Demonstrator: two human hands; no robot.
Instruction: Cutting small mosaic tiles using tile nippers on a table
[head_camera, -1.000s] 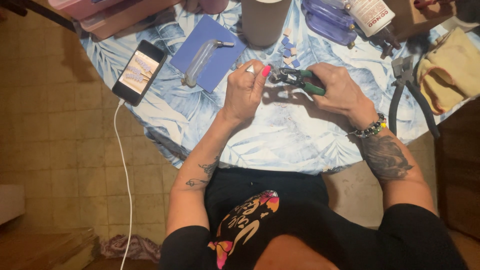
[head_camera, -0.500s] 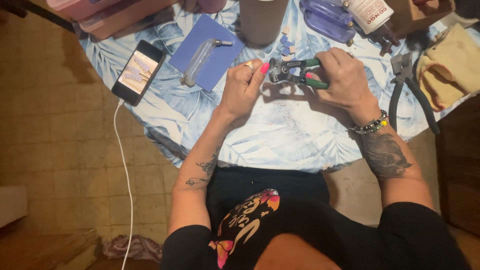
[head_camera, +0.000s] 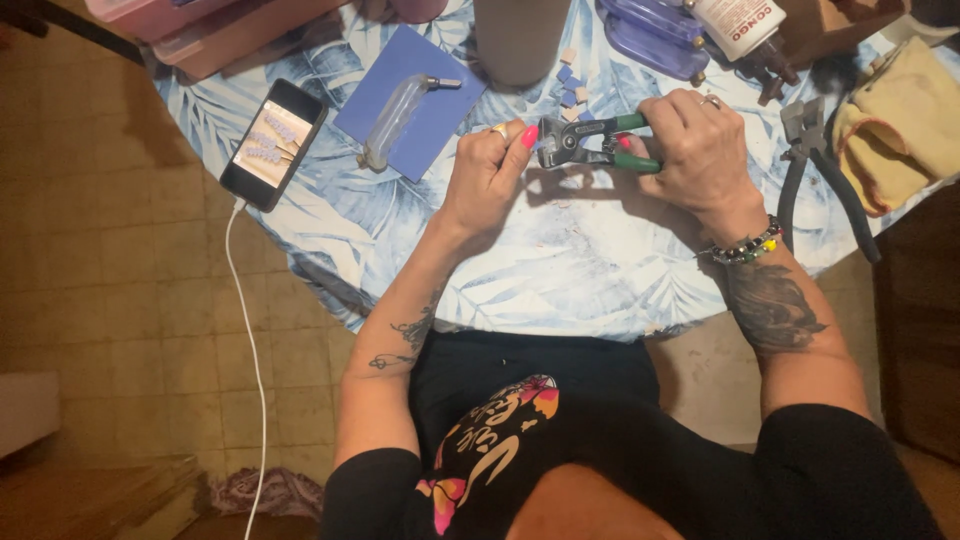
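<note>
Since a second ago we see the right hand (head_camera: 700, 150) has lifted the green-handled nippers (head_camera: 590, 143) up and away from the table edge, and the left hand (head_camera: 487, 178) has risen with it to meet the tool's head; the nippers now sit level over the leaf-print tablecloth (head_camera: 560, 270), dark metal jaws pointing left, green grips running right into the fist; the right hand is closed firmly round those grips, a ring on one finger and a beaded bracelet (head_camera: 745, 245) at the wrist; the left hand is curled almost shut, pink-nailed thumb and forefinger pinched right at the jaws, and whatever small piece they pinch we cannot make out; just beyond the tool lie a few small blue tile pieces (head_camera: 570, 85) beside a tall grey cup (head_camera: 520, 40); to the left we have a blue square sheet (head_camera: 410, 100) with a clear glass cutter (head_camera: 395, 122) lying on it, and a phone (head_camera: 272, 145) with its white cable (head_camera: 245, 330) dropping to the tiled floor (head_camera: 100, 250); to the right, dark pliers (head_camera: 820, 170) rest beside a yellow cloth (head_camera: 900, 120), with a white glue bottle (head_camera: 740, 25) at the top edge.
</note>
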